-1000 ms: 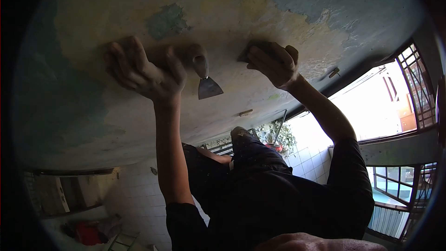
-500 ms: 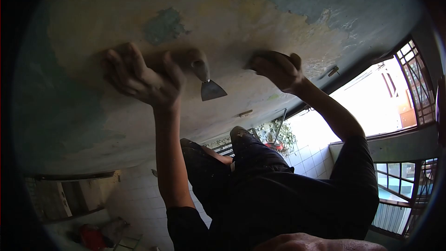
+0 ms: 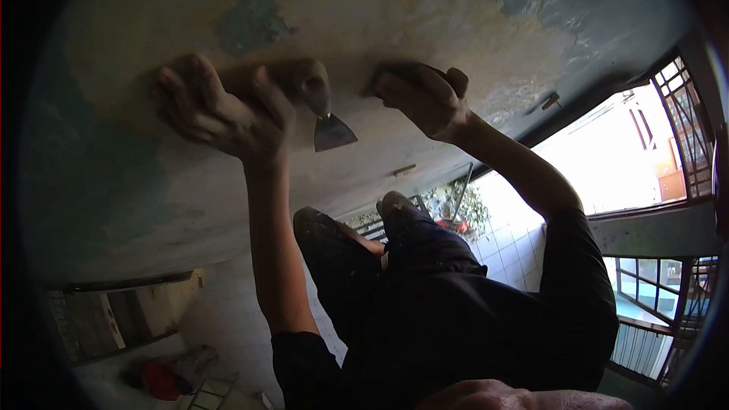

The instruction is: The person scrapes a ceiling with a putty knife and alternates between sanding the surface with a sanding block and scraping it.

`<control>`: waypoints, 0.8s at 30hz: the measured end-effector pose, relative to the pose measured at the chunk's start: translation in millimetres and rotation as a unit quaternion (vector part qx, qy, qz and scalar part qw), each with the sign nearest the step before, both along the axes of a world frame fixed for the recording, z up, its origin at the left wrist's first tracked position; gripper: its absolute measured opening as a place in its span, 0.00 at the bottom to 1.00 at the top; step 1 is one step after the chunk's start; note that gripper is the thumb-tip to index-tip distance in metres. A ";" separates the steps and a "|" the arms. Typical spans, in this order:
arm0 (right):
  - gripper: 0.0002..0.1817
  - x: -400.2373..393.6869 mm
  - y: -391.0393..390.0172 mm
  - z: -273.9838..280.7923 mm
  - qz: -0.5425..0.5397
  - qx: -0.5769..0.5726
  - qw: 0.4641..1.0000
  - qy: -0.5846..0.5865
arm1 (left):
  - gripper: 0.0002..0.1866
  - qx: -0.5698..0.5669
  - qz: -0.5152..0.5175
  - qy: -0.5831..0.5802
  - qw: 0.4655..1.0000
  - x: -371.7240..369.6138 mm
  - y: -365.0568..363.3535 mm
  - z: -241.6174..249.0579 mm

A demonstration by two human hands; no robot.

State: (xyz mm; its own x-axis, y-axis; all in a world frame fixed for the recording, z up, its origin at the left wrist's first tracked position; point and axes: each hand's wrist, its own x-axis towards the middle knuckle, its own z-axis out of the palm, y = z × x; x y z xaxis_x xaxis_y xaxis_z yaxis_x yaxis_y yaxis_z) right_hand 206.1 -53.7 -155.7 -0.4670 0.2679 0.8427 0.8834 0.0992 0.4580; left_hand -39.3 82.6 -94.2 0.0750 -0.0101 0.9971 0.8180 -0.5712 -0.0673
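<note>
My left hand (image 3: 220, 114) is raised against the patchy painted wall (image 3: 342, 0), fingers spread and slightly bent, thumb apart. Just right of that thumb is a scraper (image 3: 335, 134), its rounded handle end near the wall and its flat metal blade pointing down. My right hand (image 3: 429, 102), further right, has its fingers bent over a dark, flat-looking piece at the wall surface; I cannot tell what this piece is. Yellowish bare areas and green paint patches surround both hands.
A bright opening with a metal grille (image 3: 680, 129) is at the right, above a window (image 3: 645, 288). White floor tiles (image 3: 505, 258) and a leafy plant (image 3: 471, 209) lie beyond my legs. Lower left, a red item (image 3: 159, 380) is near a metal frame (image 3: 210, 395).
My right hand has slid left along the wall, closer to the scraper. My left hand and the scraper keep nearly the same place on the wall; the whole view has shifted slightly.
</note>
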 end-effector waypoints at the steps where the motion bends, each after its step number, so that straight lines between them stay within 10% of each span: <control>1: 0.20 1.7 -0.3 -2.8 0.015 -0.002 1.000 0.004 | 0.35 -0.003 -0.001 0.002 1.000 -1.5 -2.1 -1.7; 24: 0.18 23.9 -12.5 -18.3 -0.009 -0.029 1.000 0.009 | 0.34 0.010 -0.028 -0.030 0.999 -2.2 2.5 1.5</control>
State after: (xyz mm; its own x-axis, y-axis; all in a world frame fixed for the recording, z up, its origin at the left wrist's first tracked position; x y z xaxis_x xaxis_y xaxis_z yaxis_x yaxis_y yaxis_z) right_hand 230.0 -66.2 -174.0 -0.4472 0.3239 0.8337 0.8930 0.1094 0.4366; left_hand -41.5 85.1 -92.7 0.0144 -0.0333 0.9993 0.7875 -0.6155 -0.0319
